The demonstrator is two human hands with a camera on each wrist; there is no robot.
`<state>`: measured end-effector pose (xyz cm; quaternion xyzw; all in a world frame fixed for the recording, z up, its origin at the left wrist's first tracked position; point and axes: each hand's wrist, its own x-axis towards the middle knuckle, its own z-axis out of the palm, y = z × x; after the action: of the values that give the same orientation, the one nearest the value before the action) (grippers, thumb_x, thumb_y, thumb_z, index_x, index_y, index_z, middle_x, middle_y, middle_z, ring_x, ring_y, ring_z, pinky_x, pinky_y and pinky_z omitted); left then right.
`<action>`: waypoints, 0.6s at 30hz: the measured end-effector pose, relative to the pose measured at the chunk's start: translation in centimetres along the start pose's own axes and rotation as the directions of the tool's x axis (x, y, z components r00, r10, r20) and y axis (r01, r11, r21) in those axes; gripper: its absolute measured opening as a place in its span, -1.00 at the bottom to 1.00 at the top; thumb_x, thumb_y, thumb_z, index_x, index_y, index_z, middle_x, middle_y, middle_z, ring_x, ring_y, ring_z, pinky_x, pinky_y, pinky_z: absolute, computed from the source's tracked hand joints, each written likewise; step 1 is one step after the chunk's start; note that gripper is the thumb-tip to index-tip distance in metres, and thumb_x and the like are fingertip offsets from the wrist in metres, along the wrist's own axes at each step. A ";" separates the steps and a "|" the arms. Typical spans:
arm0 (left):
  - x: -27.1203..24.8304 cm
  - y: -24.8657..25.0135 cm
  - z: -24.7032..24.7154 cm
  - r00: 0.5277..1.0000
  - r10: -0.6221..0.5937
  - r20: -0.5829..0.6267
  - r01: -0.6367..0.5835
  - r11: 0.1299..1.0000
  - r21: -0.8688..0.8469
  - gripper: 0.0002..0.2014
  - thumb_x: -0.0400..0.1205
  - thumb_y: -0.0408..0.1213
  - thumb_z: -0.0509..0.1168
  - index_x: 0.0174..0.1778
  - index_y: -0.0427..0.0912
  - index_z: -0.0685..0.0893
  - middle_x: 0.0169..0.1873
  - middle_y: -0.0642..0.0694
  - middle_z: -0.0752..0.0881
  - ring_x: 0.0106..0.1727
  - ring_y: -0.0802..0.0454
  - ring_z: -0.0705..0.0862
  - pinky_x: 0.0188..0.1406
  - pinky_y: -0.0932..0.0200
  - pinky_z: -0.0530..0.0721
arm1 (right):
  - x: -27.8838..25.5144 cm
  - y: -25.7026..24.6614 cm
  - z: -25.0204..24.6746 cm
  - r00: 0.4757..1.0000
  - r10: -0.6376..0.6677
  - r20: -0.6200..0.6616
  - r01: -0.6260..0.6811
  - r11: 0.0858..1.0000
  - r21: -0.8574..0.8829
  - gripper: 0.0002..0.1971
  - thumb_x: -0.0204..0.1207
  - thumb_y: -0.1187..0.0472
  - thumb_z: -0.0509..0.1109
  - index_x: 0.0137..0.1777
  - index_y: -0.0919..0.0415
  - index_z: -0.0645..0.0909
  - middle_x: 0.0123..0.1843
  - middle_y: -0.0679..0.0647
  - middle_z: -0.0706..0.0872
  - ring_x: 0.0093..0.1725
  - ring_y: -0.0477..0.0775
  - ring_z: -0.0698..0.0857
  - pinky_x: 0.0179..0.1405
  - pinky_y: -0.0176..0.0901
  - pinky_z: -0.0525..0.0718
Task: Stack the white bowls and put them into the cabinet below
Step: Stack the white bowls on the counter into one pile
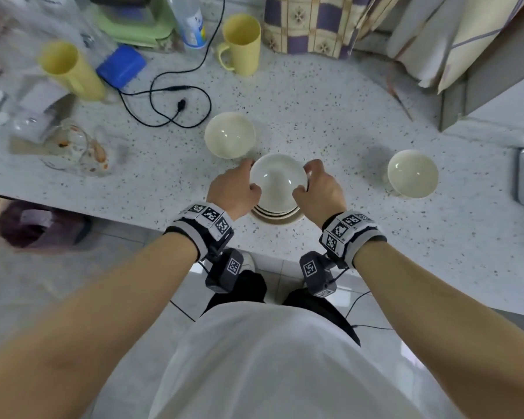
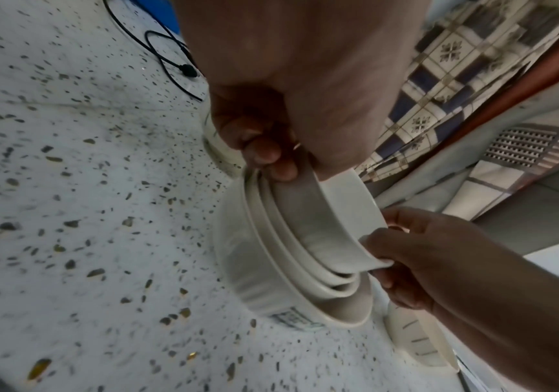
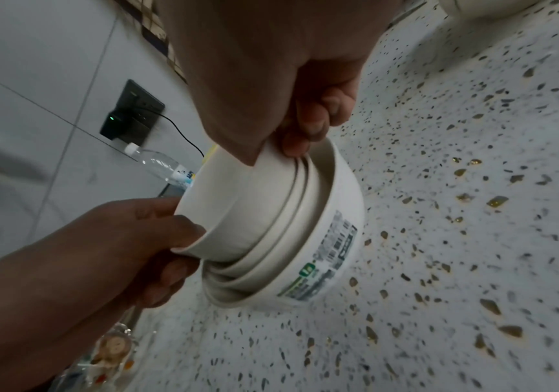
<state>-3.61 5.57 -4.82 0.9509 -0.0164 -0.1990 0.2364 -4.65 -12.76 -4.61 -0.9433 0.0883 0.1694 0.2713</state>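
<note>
Now both hands (image 1: 235, 192) (image 1: 319, 192) grip smooth round bowl (image 1: 278, 181) atop nested stack (image 2: 271, 278).

**Bowls on the table**

A stack (image 1: 277, 211) of nested white bowls is set near the table's (image 1: 315, 122) front edge, its top bowl (image 1: 278, 179) raised and tilted. Two single bowls are left upright: one (image 1: 230, 135) just behind, one (image 1: 412, 173) well right.

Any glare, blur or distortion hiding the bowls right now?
Head view: small glare spots inside the top white bowl, fisheye bending the speckled counter, left edge blurred. Left wrist view: left hand dim and soft, nested bowl rims clear. Right wrist view: right hand shadowed.
</note>
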 end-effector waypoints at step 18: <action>9.6 -7.9 -1.9 0.876 -0.416 0.245 0.479 0.687 -0.547 -0.44 0.54 -0.08 0.26 0.42 -0.32 0.49 0.02 -0.32 0.80 -0.09 -0.33 0.82 -0.26 -0.22 0.85 | 0.6 0.0 -1.2 0.943 0.187 -0.277 -0.116 0.960 0.253 -0.73 0.64 0.06 0.12 -0.01 0.11 0.64 -0.19 0.07 0.76 -0.20 0.17 0.69 -0.30 -0.11 0.55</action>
<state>5.47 12.24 -10.43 0.7921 0.2669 -0.2933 0.4640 -3.79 -13.45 -3.80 -0.9099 0.2201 0.0342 0.3500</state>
